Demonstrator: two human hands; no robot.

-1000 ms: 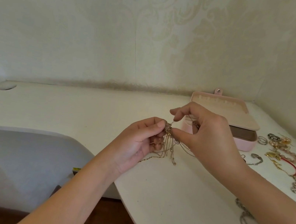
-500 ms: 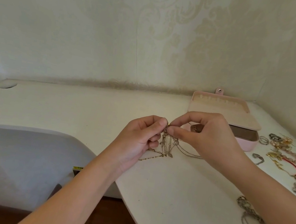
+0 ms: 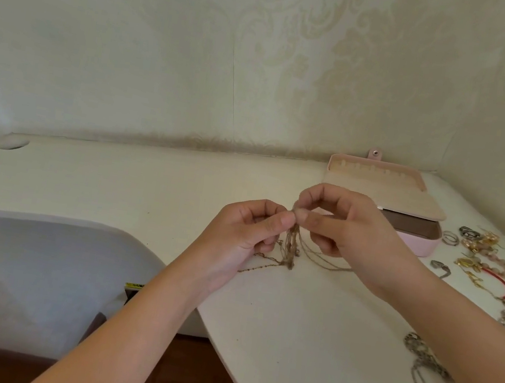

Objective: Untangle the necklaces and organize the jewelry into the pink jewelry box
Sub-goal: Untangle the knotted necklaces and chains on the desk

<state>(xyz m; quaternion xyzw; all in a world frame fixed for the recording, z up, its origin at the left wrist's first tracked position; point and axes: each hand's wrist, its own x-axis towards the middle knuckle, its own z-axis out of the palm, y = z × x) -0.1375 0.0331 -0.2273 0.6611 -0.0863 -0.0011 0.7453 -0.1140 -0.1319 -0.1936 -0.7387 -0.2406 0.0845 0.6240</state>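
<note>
Over the last second the two hands have closed in on one spot. The right grip (image 3: pixel 354 230), which a second ago had its forefinger lifted away, now pinches the top of the necklaces (image 3: pixel 290 247) between thumb and forefinger. The left grip (image 3: pixel 247 233) pinches the same knot from the other side, thumb tip almost against thumb tip. The tangle hangs down from that pinch between the hands. Its lower end now touches the tabletop (image 3: pixel 305 332), and a few thin strands trail away to the right under the right palm, where earlier they dangled free. My reading is that the knot is still being picked at: the chains remain bunched together, no single necklace has come loose, and so the untangling is at an early stage. The pink box (image 3: pixel 418 245) stands just behind the right grip with its lid (image 3: pixel 386 192) laid open, and a row of small hooks shows along the lid's far edge. Only a dark strip of the inside is visible, with no jewelry that I can make out, though most of it is hidden. The remaining pieces lie outside it: rings (image 3: pixel 451 238) and a gold-and-bead heap (image 3: pixel 479 257) just right of the box, and a silver chain (image 3: pixel 422 360) beside the right forearm.
</note>
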